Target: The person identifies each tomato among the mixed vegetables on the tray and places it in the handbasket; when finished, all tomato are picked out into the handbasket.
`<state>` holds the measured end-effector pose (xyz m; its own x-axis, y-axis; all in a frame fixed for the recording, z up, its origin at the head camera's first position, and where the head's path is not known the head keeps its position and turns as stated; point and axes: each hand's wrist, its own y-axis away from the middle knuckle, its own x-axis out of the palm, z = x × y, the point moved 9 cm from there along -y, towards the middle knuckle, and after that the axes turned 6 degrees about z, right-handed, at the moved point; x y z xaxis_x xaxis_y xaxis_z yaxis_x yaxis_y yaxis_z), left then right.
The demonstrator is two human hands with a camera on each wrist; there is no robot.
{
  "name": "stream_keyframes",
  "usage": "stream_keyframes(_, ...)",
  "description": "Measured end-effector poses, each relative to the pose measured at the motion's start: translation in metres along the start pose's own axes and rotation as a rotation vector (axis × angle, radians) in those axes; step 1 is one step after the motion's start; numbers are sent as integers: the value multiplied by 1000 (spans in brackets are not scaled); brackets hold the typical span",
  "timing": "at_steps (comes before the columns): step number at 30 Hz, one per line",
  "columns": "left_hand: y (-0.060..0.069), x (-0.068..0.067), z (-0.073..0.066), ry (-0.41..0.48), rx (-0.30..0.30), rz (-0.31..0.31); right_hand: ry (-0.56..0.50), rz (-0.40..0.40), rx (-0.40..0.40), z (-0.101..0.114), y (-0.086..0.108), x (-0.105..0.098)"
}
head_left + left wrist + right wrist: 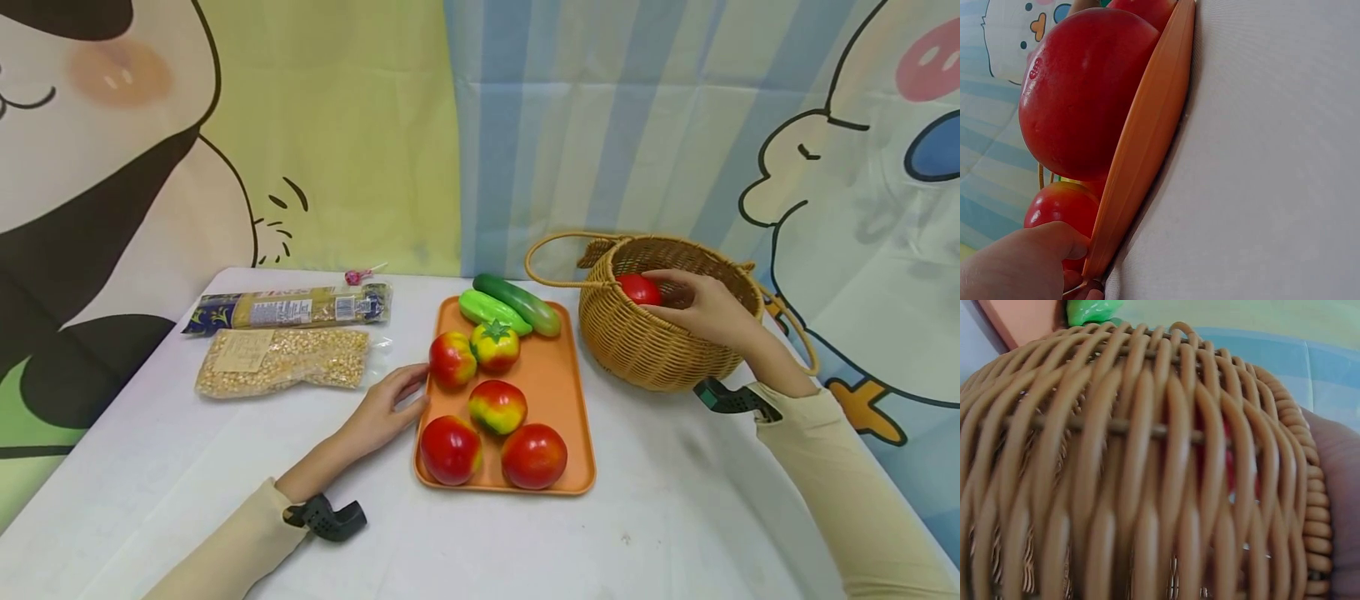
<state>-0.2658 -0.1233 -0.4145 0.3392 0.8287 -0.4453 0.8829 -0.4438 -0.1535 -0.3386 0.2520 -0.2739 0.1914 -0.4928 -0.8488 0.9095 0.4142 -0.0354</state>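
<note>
In the head view, my right hand [701, 308] reaches over the rim of a wicker basket [652, 358] and grips a red round fruit [639, 288] just inside it. The right wrist view shows mostly the basket's weave [1141, 456], with a bit of red behind it. My left hand [386, 412] is at the left edge of an orange tray [551, 375], its thumb and fingers on the rim. On that tray lie several red and red-yellow fruits [534, 456], a light green vegetable [493, 311] and a dark green cucumber [517, 302].
Left of the tray are a bag of corn kernels [300, 367], a long printed packet [300, 308] and a wrapped lollipop [358, 276]. The basket's loop handle [536, 258] sticks out toward the tray. A printed curtain [345, 150] hangs behind the white table [652, 517].
</note>
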Motion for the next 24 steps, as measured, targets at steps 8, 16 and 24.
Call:
stream_keyframes(8,1,1,5,1,-8,1,-33,110,19,-3,-3,7)
stream_keyframes(16,2,1,5,-5,-8,2,-34,117,-39,0,-2,8)
stream_keyframes(24,0,0,4,-7,-8,0,-30,103,-34,-2,-3,8)
